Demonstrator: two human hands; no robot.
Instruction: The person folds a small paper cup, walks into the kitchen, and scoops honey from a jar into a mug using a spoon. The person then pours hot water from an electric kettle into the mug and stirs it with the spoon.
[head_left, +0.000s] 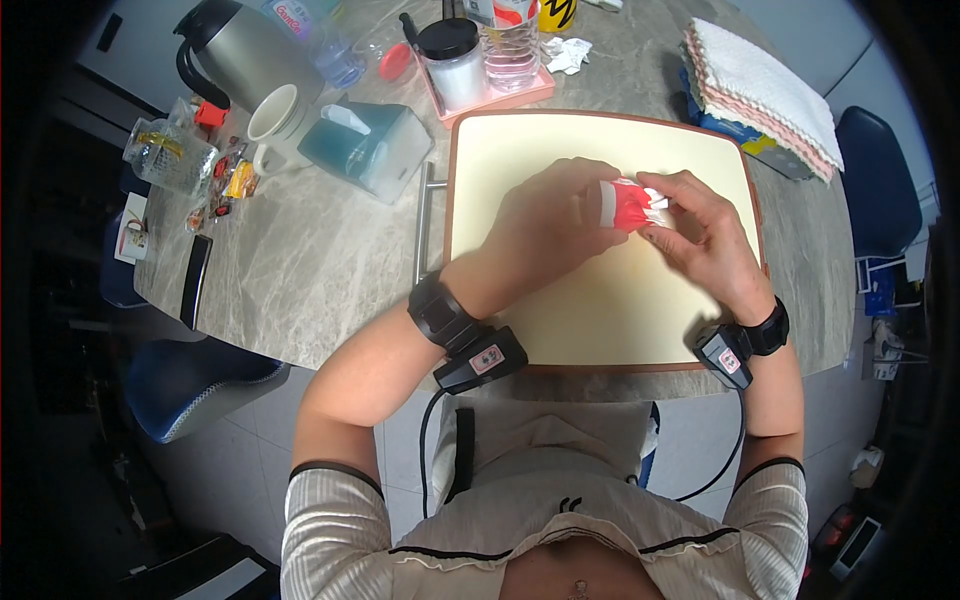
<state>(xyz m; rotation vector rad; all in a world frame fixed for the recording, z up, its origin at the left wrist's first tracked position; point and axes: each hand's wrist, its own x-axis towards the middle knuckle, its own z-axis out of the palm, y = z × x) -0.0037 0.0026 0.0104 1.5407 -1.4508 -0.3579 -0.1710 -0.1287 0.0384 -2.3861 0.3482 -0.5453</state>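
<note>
Over a cream tray (600, 320) with a brown rim, both my hands hold a small red-and-white packet (632, 205) with a crumpled right end. My left hand (555, 215) is closed around its left part, and the palm hides some of it. My right hand (708, 232) pinches the crumpled white end between thumb and fingers. What is inside the packet does not show. The packet is above the tray surface.
A blue-tinted clear box (370, 150), a cream mug (275, 125) and a steel jug (240, 55) stand on the left. Behind the tray are a black-lidded jar (452, 65) and a water bottle (510, 45). Folded cloths (765, 90) lie at the right. Cables hang from both wrist devices.
</note>
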